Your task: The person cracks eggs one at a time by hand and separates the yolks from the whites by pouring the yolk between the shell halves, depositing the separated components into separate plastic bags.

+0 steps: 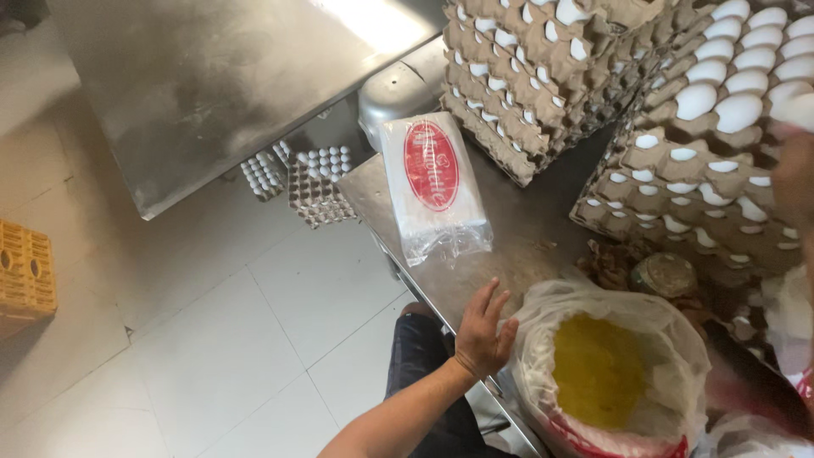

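The left hand lies flat on the steel desk, grip open, fingers spread, touching the rim of a plastic-lined bucket of yellow liquid; the right hand shows only at the frame edge, its grip not discernible; beyond lies a clear packet with a red oval label; farther back stand stacked egg trays.

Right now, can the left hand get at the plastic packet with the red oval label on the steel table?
Probably yes. The left hand rests open at the table edge, beside the lined bucket; bare steel lies between it and the packet, nothing blocking.
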